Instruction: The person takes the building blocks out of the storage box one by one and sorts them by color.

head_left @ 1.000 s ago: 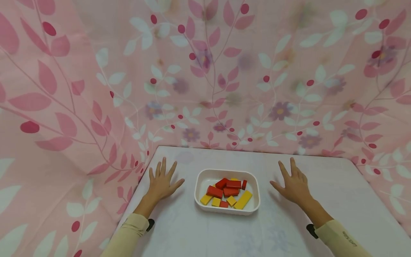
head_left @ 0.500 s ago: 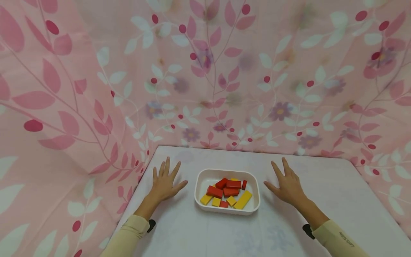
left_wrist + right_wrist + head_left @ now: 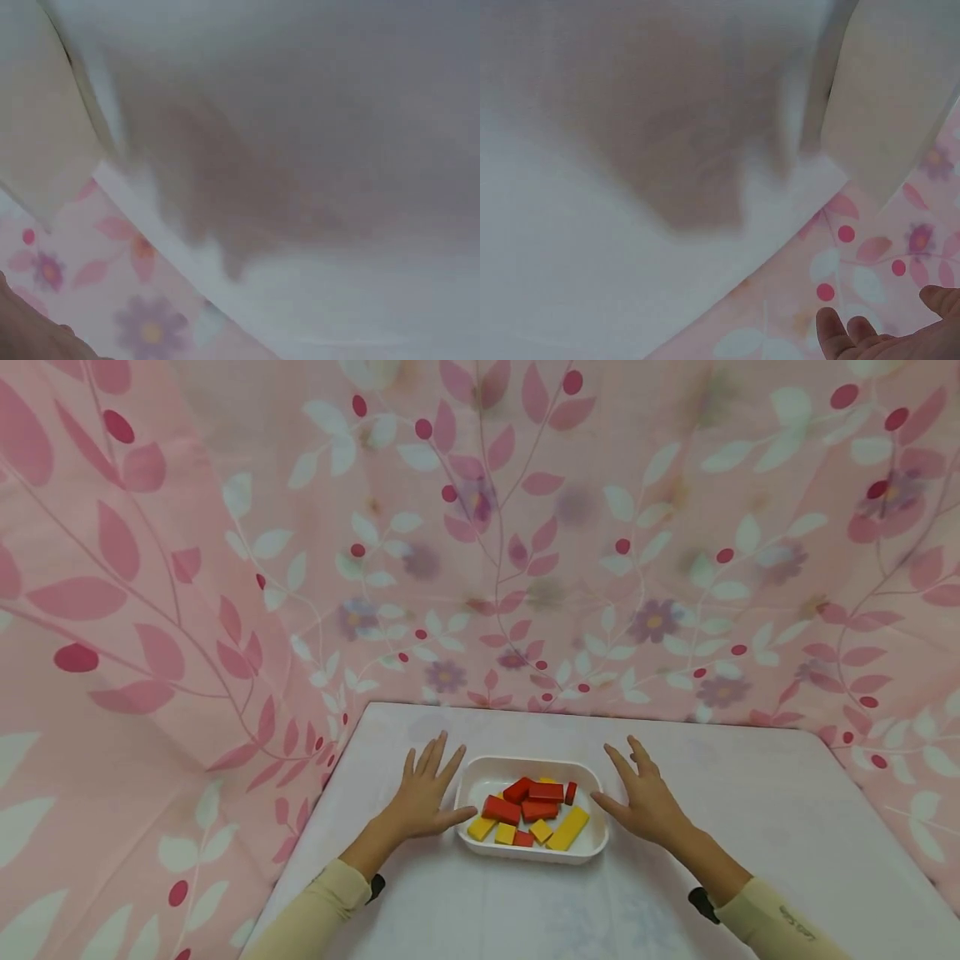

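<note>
A white plastic tray (image 3: 480, 850) with rounded corners sits mid-table in the head view, holding several red blocks (image 3: 501, 809) and yellow blocks (image 3: 567, 828). My left hand (image 3: 420, 797) is at the tray's left side with fingers spread, its thumb over or beside the left rim. On the other side is my right hand (image 3: 647, 802), fingers extended and the thumb near the right rim. Neither hand holds anything. Whether they touch the tray I cannot tell. In the right wrist view only some fingertips (image 3: 832, 330) show; in the left wrist view, a hand edge (image 3: 34, 334).
A pale cloth covers the table (image 3: 525, 910). Pink flowered curtains (image 3: 480, 568) stand behind it and along its sides. Both forearms wear cream sleeves (image 3: 322, 902), with a dark device (image 3: 703, 904) at each wrist. Hand shadows fall on the cloth in both wrist views.
Both hands have moved inward: the left to the right, the right to the left, each now close to the tray's sides. The tray and blocks stay in place.
</note>
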A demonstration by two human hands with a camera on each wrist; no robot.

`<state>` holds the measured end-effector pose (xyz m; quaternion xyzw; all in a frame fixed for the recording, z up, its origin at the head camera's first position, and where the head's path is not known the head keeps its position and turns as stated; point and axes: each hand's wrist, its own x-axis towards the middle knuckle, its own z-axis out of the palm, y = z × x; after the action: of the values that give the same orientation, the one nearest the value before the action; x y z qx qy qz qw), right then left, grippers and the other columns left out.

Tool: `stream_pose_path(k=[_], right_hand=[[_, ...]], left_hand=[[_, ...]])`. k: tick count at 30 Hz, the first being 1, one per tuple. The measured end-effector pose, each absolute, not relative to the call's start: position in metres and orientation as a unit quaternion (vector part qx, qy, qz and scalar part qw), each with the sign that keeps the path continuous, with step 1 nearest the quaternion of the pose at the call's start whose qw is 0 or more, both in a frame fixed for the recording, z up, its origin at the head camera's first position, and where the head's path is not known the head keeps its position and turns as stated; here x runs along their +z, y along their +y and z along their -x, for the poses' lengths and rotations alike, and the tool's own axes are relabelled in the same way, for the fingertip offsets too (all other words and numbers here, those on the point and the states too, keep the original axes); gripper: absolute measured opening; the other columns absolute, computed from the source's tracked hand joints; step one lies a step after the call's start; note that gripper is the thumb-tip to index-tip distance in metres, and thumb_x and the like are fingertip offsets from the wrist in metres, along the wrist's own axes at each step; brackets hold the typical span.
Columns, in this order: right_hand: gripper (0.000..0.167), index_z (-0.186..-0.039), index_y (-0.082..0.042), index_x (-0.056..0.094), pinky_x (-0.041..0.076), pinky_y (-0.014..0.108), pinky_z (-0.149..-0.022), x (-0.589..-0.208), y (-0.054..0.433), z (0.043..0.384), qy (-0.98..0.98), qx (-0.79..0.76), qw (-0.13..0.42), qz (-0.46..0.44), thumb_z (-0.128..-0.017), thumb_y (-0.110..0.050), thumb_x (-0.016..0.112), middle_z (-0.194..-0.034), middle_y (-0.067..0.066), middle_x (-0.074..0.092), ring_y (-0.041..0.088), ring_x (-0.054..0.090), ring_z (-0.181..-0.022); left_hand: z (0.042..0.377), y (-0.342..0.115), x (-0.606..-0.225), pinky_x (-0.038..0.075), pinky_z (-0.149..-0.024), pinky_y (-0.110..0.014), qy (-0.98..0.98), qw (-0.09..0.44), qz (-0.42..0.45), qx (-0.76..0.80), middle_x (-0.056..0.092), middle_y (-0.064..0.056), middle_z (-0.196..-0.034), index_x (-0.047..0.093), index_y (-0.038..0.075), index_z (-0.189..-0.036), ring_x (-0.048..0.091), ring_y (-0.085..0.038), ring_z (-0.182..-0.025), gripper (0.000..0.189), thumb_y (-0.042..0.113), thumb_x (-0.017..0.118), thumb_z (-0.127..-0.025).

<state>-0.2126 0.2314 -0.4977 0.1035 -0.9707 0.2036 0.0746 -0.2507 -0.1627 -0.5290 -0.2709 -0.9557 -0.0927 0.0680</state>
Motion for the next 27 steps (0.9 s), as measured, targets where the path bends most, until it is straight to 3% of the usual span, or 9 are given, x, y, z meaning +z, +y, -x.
stream_pose_path(k=[8, 18, 27], right_hand=[[0.082, -0.153, -0.018, 0.034, 0.051, 0.061, -0.093, -0.493, 0.218, 0.208, -0.949, 0.284, 0.057, -0.127, -0.086, -0.041, 0.075, -0.16, 0.021, 0.017, 0.045, 0.043, -0.133], [0.072, -0.142, -0.017, 0.047, 0.057, 0.048, -0.089, -0.496, 0.195, 0.209, -0.885, 0.41, 0.083, -0.202, -0.081, -0.028, 0.083, -0.143, 0.01, 0.048, 0.028, 0.058, -0.118], [0.068, -0.137, -0.011, 0.053, 0.055, 0.052, -0.09, -0.505, 0.175, 0.213, -0.841, 0.5, 0.055, -0.202, -0.077, -0.011, 0.084, -0.128, 0.01, 0.062, 0.031, 0.06, -0.112]], left_hand=[[0.246, -0.129, -0.526, 0.007, -0.12, -0.064, -0.937, 0.014, 0.338, -0.084, -0.015, -0.008, -0.167, 0.0, 0.021, -0.16, 0.002, -0.033, -0.154, 0.108, 0.081, 0.046, -0.083], [0.245, -0.12, -0.537, 0.019, -0.12, -0.06, -0.937, -0.012, 0.339, -0.081, -0.001, -0.012, -0.168, 0.007, 0.015, -0.16, 0.006, -0.033, -0.154, 0.109, 0.082, 0.043, -0.082], [0.247, -0.119, -0.543, 0.019, -0.123, -0.053, -0.941, -0.011, 0.327, -0.085, -0.005, -0.01, -0.168, 0.006, 0.01, -0.16, 0.002, -0.03, -0.155, 0.118, 0.087, 0.043, -0.078]])
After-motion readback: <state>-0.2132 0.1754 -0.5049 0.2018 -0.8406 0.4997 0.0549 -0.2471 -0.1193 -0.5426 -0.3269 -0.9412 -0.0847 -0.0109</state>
